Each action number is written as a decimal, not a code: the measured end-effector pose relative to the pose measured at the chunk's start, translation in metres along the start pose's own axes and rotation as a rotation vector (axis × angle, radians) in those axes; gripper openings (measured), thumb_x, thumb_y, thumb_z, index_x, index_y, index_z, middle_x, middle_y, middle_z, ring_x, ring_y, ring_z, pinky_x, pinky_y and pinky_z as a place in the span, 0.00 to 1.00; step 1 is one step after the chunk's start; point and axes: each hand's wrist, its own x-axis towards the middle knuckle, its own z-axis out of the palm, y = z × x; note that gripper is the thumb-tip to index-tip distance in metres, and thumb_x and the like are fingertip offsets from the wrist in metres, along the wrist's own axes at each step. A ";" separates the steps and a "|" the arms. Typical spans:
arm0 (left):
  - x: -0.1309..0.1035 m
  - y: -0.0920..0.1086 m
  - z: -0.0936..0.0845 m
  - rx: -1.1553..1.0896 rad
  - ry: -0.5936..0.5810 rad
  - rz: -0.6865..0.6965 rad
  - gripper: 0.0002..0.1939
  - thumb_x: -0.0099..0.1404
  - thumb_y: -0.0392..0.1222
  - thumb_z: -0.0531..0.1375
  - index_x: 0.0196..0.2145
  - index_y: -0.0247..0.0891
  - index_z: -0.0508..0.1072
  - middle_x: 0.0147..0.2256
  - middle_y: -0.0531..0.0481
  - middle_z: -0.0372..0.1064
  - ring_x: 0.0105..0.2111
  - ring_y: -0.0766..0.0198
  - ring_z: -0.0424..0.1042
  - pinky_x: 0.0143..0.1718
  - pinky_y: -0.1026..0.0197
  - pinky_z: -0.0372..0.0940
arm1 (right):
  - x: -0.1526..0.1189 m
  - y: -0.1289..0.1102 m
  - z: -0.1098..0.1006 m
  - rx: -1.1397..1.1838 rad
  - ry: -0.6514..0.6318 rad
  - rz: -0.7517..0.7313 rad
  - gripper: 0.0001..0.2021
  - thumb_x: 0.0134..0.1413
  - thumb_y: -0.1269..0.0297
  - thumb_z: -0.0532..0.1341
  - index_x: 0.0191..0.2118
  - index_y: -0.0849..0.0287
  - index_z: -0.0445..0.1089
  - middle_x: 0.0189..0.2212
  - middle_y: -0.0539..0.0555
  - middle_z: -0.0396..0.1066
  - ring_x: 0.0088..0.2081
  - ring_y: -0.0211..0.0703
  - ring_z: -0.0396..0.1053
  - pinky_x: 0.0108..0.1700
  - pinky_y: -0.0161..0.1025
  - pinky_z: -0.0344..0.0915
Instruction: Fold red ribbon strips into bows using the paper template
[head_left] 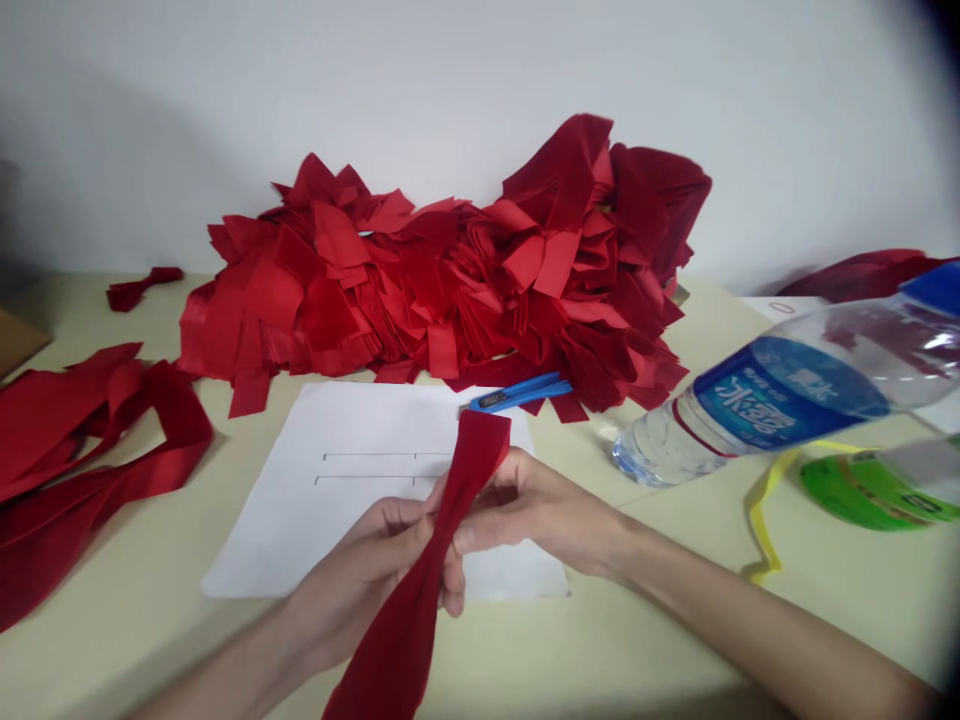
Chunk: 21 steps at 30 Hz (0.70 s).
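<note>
A long red velvet ribbon (405,620) runs from the bottom edge up between my hands, gathered narrow in its middle and flaring at its upper end. My left hand (375,560) pinches it at the gathered part from the left. From the right, my right hand (525,505) grips it just above, thumb against the ribbon. Some fingers of both hands are hidden behind it. Below the hands lies a white paper sheet (277,540) with ruled, ticked lines. A blue utility knife (521,392) rests at the sheet's top edge.
A big heap of red ribbon pieces (420,290) stands against the wall. Loose red ribbon (150,470) lies at left, with a small tied piece (142,287) behind it. At right are a water bottle (787,390), a green-labelled container (877,490) and a yellow strip (765,520).
</note>
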 end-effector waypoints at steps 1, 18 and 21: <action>0.000 0.000 -0.001 0.012 0.010 0.002 0.15 0.58 0.48 0.61 0.22 0.32 0.75 0.21 0.49 0.71 0.21 0.69 0.68 0.25 0.67 0.57 | 0.000 0.001 0.000 -0.001 0.025 -0.010 0.05 0.50 0.73 0.60 0.35 0.67 0.70 0.25 0.52 0.71 0.27 0.39 0.71 0.42 0.44 0.64; -0.001 0.016 0.001 0.531 0.387 0.160 0.07 0.58 0.41 0.61 0.24 0.39 0.75 0.24 0.55 0.68 0.27 0.67 0.63 0.32 0.66 0.58 | 0.002 0.002 -0.009 -0.316 0.262 0.000 0.09 0.47 0.67 0.64 0.35 0.65 0.72 0.30 0.52 0.71 0.32 0.35 0.68 0.38 0.35 0.64; -0.002 0.021 0.004 0.616 0.405 0.158 0.08 0.59 0.40 0.59 0.26 0.39 0.77 0.24 0.53 0.70 0.29 0.64 0.66 0.33 0.65 0.60 | 0.004 0.000 -0.008 -0.355 0.272 0.009 0.09 0.47 0.65 0.64 0.35 0.65 0.73 0.28 0.51 0.71 0.30 0.34 0.66 0.35 0.34 0.62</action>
